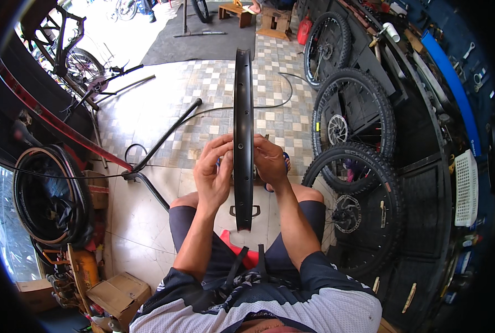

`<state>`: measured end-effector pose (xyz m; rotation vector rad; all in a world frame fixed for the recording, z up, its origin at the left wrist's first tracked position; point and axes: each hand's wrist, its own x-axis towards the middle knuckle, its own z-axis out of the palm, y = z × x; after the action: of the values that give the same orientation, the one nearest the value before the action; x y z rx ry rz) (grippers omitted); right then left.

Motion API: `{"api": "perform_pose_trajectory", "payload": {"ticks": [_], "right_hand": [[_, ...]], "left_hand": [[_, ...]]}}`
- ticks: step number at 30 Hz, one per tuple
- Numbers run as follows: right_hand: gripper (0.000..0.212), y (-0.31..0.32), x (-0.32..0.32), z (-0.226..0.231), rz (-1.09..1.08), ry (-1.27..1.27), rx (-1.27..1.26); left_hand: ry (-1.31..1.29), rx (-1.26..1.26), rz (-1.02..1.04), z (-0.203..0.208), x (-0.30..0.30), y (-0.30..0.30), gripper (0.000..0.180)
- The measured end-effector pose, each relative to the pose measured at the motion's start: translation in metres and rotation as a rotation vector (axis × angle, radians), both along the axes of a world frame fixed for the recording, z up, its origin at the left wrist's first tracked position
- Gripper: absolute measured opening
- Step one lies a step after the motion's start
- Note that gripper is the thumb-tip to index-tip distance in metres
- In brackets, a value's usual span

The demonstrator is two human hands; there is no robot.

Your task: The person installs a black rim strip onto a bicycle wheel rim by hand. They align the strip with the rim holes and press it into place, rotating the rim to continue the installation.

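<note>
A bare black bicycle rim stands upright and edge-on in front of me, its lower end between my knees. My left hand grips its left side at mid-height, fingers curled over the rim's inner face. On the rim's right side, at the same height, my right hand presses against it. Small spoke holes show along the rim's face. I am seated, and a red stool edge shows between my thighs.
Three knobby-tyred wheels with disc rotors lean along a dark wall on the right. At the left lie tyres, a black work stand, cardboard boxes and a bicycle frame. A thin cable crosses the tiled floor.
</note>
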<state>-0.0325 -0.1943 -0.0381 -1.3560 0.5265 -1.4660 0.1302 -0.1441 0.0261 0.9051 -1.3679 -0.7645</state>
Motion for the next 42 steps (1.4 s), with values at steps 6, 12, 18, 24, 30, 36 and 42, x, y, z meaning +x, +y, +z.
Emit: {"api": "perform_pose_trajectory", "payload": {"ticks": [6, 12, 18, 24, 30, 36, 42], "right_hand": [[0.018, 0.0, -0.005, 0.001, 0.068, 0.015, -0.007], [0.019, -0.003, -0.007, 0.002, 0.098, 0.015, 0.069], [0.021, -0.006, -0.013, 0.009, 0.256, -0.073, 0.261], [0.014, -0.009, -0.013, 0.022, 0.31, -0.064, 0.306], [0.01, -0.008, -0.01, 0.032, 0.33, -0.099, 0.304], [0.016, -0.008, -0.016, 0.036, 0.363, -0.095, 0.344], [0.028, -0.016, -0.005, 0.034, 0.252, 0.026, 0.267]], "left_hand": [[-0.14, -0.108, 0.033, 0.001, -0.006, 0.012, 0.043], [-0.026, -0.061, 0.042, -0.003, -0.01, 0.011, 0.045], [-0.106, -0.07, 0.065, -0.001, -0.008, 0.009, 0.046], [-0.157, -0.06, 0.119, 0.001, -0.008, 0.011, 0.044], [-0.215, -0.056, 0.172, 0.007, -0.008, 0.014, 0.04], [-0.177, -0.039, 0.194, 0.006, -0.01, 0.012, 0.039], [-0.01, 0.081, 0.144, 0.005, -0.016, 0.016, 0.043]]}}
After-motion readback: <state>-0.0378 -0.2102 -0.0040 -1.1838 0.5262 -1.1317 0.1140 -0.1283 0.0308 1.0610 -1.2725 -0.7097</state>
